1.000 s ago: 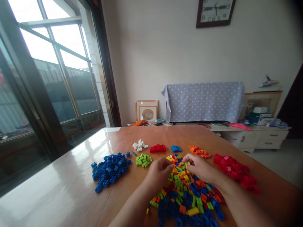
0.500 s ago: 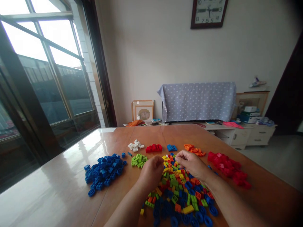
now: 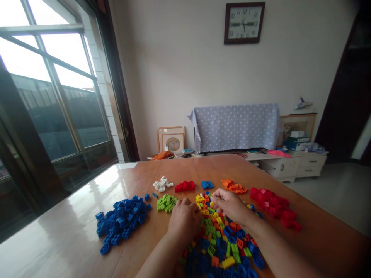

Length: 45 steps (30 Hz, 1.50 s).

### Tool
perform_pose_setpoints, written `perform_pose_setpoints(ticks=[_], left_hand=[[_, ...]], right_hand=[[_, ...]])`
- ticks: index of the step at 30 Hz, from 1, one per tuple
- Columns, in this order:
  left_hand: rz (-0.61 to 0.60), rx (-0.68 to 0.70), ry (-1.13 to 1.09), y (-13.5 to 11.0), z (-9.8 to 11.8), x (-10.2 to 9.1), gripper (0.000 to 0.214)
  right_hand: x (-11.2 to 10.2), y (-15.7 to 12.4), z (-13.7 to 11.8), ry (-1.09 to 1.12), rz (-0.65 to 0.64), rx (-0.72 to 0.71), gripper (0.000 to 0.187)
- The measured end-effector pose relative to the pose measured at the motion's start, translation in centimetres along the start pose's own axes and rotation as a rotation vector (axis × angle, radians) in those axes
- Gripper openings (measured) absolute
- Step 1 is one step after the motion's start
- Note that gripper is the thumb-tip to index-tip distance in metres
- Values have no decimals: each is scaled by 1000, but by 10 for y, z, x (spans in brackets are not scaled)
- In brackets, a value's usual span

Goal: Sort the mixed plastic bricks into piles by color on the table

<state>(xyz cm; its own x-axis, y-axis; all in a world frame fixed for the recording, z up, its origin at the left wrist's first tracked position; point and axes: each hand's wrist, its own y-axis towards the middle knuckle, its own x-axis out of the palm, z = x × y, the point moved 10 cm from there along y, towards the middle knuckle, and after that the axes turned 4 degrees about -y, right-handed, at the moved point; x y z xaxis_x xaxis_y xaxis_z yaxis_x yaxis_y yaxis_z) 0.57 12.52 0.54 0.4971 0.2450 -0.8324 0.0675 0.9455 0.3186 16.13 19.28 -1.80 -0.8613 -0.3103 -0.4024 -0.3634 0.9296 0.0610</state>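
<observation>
A mixed pile of toy building bricks in yellow, green, red, orange and blue lies in front of me. Over its left edge is my left hand, back upward, fingers curled down to the bricks; its fingertips and anything in them are hidden. At the pile's far right side, my right hand holds thumb and fingers together in a pinch. A bit of yellow shows by those fingertips, but I cannot tell whether it is held. Light green bricks sit in a small heap just beyond my left hand.
Sorted heaps surround the pile: blue pieces at left, white bricks, red bricks, blue bricks and orange bricks along the back, red pieces at right. All lie on a brown table.
My left hand has turned from a raised, sideways pose to palm-down over the bricks. My right hand stays pinched near the same spot. The view has tilted up slightly and shifted right.
</observation>
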Motion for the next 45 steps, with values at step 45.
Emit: perform_pose_setpoints(ticks=[45], left_hand=[[50, -229, -908, 2, -20, 20, 12]], right_hand=[[38, -19, -19, 60, -236, -75, 38]])
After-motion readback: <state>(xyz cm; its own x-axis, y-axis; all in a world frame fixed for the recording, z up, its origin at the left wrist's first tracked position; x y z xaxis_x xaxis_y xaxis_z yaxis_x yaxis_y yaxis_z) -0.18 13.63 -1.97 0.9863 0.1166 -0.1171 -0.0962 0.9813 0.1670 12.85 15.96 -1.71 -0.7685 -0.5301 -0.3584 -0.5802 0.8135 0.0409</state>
